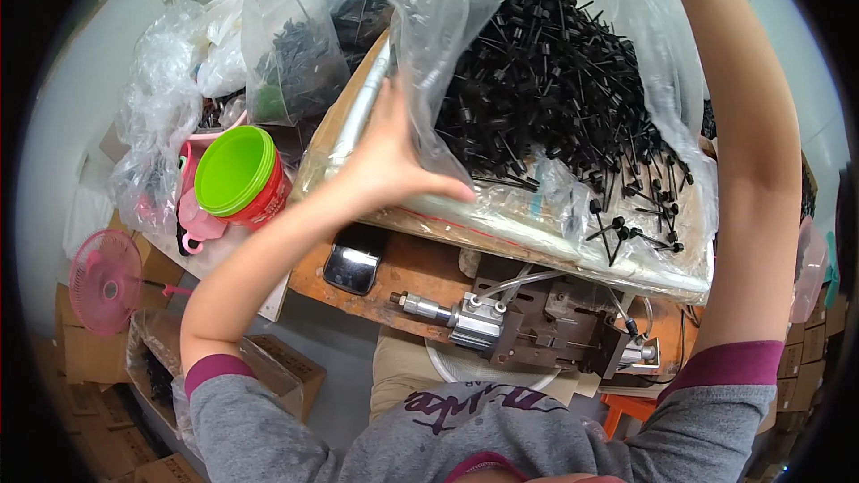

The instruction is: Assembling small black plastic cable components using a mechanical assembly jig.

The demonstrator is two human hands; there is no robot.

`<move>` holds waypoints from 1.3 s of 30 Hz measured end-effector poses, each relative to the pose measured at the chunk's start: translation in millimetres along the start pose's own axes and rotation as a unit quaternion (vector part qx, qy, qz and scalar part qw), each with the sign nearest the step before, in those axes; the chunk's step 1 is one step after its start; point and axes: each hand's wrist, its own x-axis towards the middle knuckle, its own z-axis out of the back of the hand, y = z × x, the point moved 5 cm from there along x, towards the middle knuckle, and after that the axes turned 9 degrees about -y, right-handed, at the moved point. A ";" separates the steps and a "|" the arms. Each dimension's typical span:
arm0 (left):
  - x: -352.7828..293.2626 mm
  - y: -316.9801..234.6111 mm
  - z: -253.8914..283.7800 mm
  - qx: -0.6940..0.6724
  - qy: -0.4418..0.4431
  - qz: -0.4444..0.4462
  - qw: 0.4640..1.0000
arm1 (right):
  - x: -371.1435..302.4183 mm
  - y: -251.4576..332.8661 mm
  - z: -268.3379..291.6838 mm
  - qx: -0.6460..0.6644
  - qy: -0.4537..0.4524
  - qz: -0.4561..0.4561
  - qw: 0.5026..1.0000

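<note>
My left hand [390, 156] is at the left side of a shallow box [617, 275] lined with clear plastic film [429, 54]. Its thumb and fingers are spread, slightly blurred, and lie against the film's edge. A large heap of small black plastic parts [541, 80] with thin stems and thicker heads fills the lined box. Several of these parts lie loose at its near right corner. My right arm [747, 125] reaches up along the box's right side, and its hand is beyond the top edge of the picture.
Below the box, a metal fixture with a pneumatic cylinder [476, 322] sits on the wooden bench [313, 282], beside a black phone [354, 259]. Leftward are a green-lined red bucket [237, 174], clear bags of parts [295, 54] and a pink fan [107, 282]. Cardboard boxes [94, 349] stand lower.
</note>
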 end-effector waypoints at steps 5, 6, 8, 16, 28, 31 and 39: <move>11.5 -9.7 -34.2 -0.084 -0.058 0.034 0.994 | 4.1 5.6 -19.3 0.005 0.008 0.011 1.000; 19.9 -8.9 -40.8 -0.074 -0.070 0.021 0.995 | 3.5 7.2 -17.8 0.001 0.010 0.014 1.000; 45.6 -0.5 -59.7 -0.056 -0.090 -0.005 0.994 | -1.0 6.0 -11.8 -0.013 0.010 0.013 1.000; 133.4 82.7 -43.7 0.202 -0.113 -0.046 0.972 | -53.4 22.1 -19.5 -0.010 0.053 0.059 0.997; -33.2 -111.6 17.5 0.088 -0.266 -0.443 0.851 | -214.5 38.3 -9.7 0.030 0.151 0.104 0.983; -73.2 -137.9 -28.9 0.119 -0.246 -0.528 0.804 | -247.0 25.6 -24.9 0.109 0.178 0.106 0.972; -23.1 -142.9 -59.2 0.071 -0.181 -0.429 0.882 | -337.4 11.3 -37.6 0.139 0.332 0.082 0.929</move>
